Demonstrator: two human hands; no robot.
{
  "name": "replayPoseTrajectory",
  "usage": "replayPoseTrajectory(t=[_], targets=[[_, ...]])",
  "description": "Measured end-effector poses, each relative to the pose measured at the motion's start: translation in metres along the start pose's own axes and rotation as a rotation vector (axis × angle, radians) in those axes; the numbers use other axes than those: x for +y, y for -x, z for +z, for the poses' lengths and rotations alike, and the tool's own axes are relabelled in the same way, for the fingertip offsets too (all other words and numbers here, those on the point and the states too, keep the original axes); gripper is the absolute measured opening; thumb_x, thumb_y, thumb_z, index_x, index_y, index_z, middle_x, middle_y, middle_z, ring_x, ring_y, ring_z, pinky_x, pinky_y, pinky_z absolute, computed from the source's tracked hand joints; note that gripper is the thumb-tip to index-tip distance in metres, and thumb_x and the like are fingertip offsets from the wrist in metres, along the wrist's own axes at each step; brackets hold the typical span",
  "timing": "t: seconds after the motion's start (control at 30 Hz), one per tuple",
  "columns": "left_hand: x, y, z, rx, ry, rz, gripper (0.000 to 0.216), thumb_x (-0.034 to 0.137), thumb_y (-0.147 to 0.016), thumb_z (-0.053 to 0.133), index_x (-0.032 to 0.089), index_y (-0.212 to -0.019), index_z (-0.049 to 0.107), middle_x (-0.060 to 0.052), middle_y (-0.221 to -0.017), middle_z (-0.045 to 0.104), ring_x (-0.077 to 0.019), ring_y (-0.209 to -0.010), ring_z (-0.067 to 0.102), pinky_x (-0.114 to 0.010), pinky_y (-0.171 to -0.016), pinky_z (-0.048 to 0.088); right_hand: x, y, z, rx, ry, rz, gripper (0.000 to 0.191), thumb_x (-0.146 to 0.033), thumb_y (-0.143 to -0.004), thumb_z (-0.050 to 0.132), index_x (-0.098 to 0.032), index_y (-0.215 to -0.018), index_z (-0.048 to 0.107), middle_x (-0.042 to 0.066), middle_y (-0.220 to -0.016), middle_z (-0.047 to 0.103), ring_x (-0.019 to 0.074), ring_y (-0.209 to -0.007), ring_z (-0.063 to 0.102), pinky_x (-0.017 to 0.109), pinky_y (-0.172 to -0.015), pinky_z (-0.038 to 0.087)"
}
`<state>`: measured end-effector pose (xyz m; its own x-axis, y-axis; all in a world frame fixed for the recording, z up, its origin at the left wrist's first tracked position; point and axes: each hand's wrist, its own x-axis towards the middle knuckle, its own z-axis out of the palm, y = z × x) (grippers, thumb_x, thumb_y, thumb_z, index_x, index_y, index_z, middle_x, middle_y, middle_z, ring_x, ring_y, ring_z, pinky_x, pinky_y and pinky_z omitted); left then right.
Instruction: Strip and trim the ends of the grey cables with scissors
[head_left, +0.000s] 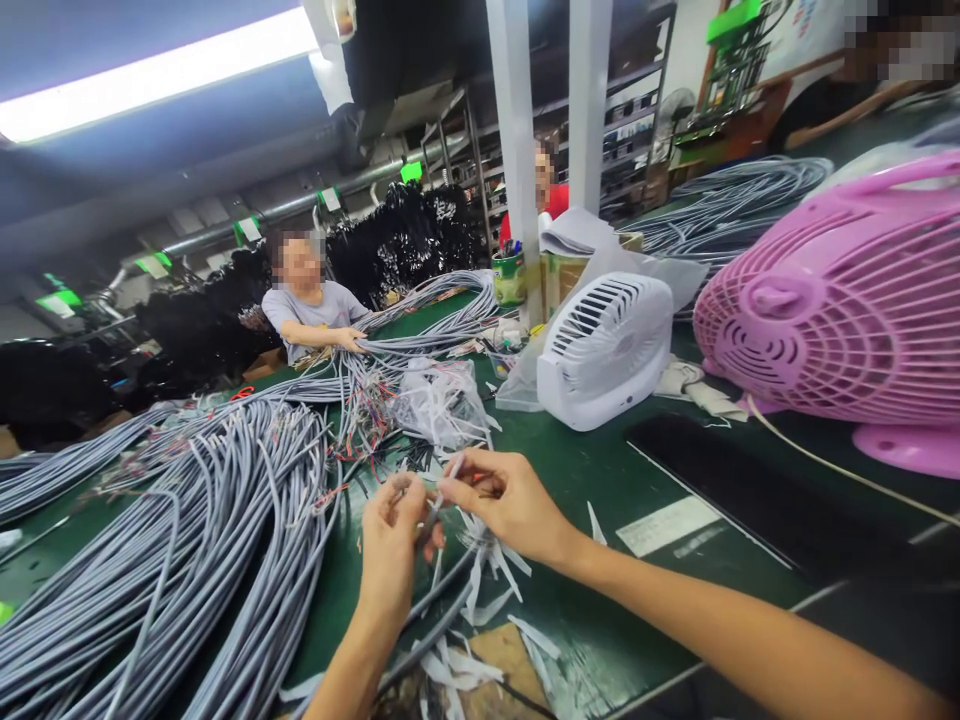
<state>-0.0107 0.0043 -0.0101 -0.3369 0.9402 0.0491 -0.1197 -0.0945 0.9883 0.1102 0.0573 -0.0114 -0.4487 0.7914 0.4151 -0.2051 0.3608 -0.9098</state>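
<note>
In the middle of the head view my left hand (391, 535) and my right hand (517, 505) are close together over the green table. The fingers of both are closed in a pinch on a thin grey cable (454, 467); its tip shows above the right fingertips. Part of it is hidden by the fingers. Thicker grey cables (442, 632) curve below the hands, and I cannot tell whether they join the held one. White strips (487, 600) lie scattered around and beneath the right wrist. A large bundle of grey cables (202, 540) spreads to the left of my hands.
A clear plastic bag (439, 400) lies beyond my hands. A white fan (609, 350) and a larger pink fan (832, 310) stand at right, near a black mat (742, 500). Across the table (517, 440), a co-worker (311, 310) holds grey cables.
</note>
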Motion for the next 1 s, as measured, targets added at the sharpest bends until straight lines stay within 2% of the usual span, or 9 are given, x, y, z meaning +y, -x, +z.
replayPoseTrajectory(t=[0.1, 0.17, 0.27, 0.4, 0.47, 0.63, 1.0], targets=[[0.002, 0.001, 0.0, 0.029, -0.076, 0.06, 0.042, 0.048, -0.059, 0.072, 0.012, -0.081, 0.064, 0.005, -0.048, 0.05, -0.0023, -0.035, 0.035, -0.014, -0.033, 0.024, 0.001, 0.0, -0.001, 0.037, 0.064, -0.038, 0.03, -0.042, -0.076, 0.059, -0.012, -0.079, 0.06, -0.003, -0.054, 0.048, 0.0068, -0.046, 0.039, 0.018, -0.042, 0.031], [0.004, 0.004, -0.001, 0.062, -0.11, 0.102, 0.045, 0.048, -0.059, 0.072, 0.012, -0.086, 0.067, 0.006, -0.046, 0.045, -0.0026, -0.036, 0.032, -0.015, -0.034, 0.023, -0.001, 0.001, -0.002, 0.061, 0.128, -0.097, 0.029, -0.04, -0.081, 0.052, -0.013, -0.085, 0.062, -0.002, -0.059, 0.051, 0.0082, -0.05, 0.041, 0.019, -0.045, 0.034], [0.006, 0.008, -0.003, 0.096, -0.176, 0.168, 0.041, 0.045, -0.063, 0.069, 0.013, -0.087, 0.071, 0.005, -0.045, 0.045, -0.0049, -0.038, 0.034, -0.017, -0.036, 0.026, -0.005, 0.005, -0.002, 0.057, 0.223, -0.173, 0.031, -0.033, -0.087, 0.042, -0.013, -0.075, 0.062, 0.0, -0.058, 0.052, 0.0089, -0.051, 0.041, 0.02, -0.049, 0.035], [0.007, 0.013, -0.003, 0.134, -0.223, 0.201, 0.035, 0.041, -0.065, 0.068, 0.015, -0.087, 0.073, 0.003, -0.044, 0.046, -0.0081, -0.041, 0.04, -0.019, -0.038, 0.032, -0.008, 0.01, 0.0, 0.002, 0.238, -0.213, 0.032, -0.029, -0.086, 0.041, -0.013, -0.064, 0.057, -0.004, -0.048, 0.037, 0.0067, -0.042, 0.03, 0.02, -0.04, 0.025], [0.007, 0.014, -0.003, 0.132, -0.206, 0.202, 0.035, 0.041, -0.065, 0.068, 0.015, -0.088, 0.073, 0.004, -0.042, 0.044, -0.0086, -0.042, 0.04, -0.019, -0.04, 0.035, -0.008, 0.011, 0.001, -0.005, 0.234, -0.234, 0.033, -0.028, -0.086, 0.041, -0.012, -0.06, 0.055, -0.005, -0.047, 0.034, 0.0062, -0.041, 0.029, 0.02, -0.039, 0.023], [0.004, 0.013, -0.003, 0.126, -0.168, 0.191, 0.036, 0.042, -0.066, 0.068, 0.015, -0.09, 0.073, 0.006, -0.042, 0.038, -0.0073, -0.042, 0.036, -0.019, -0.043, 0.037, -0.009, 0.012, -0.001, 0.016, 0.243, -0.226, 0.032, -0.026, -0.085, 0.041, -0.012, -0.063, 0.059, -0.004, -0.046, 0.037, 0.0065, -0.041, 0.031, 0.019, -0.037, 0.023], [0.004, 0.015, -0.003, 0.142, -0.208, 0.214, 0.036, 0.042, -0.068, 0.066, 0.015, -0.092, 0.073, 0.005, -0.047, 0.039, -0.007, -0.043, 0.032, -0.019, -0.042, 0.035, -0.009, 0.013, 0.0, 0.04, 0.24, -0.212, 0.032, -0.028, -0.084, 0.041, -0.012, -0.066, 0.061, -0.004, -0.045, 0.038, 0.0069, -0.041, 0.031, 0.019, -0.037, 0.024]])
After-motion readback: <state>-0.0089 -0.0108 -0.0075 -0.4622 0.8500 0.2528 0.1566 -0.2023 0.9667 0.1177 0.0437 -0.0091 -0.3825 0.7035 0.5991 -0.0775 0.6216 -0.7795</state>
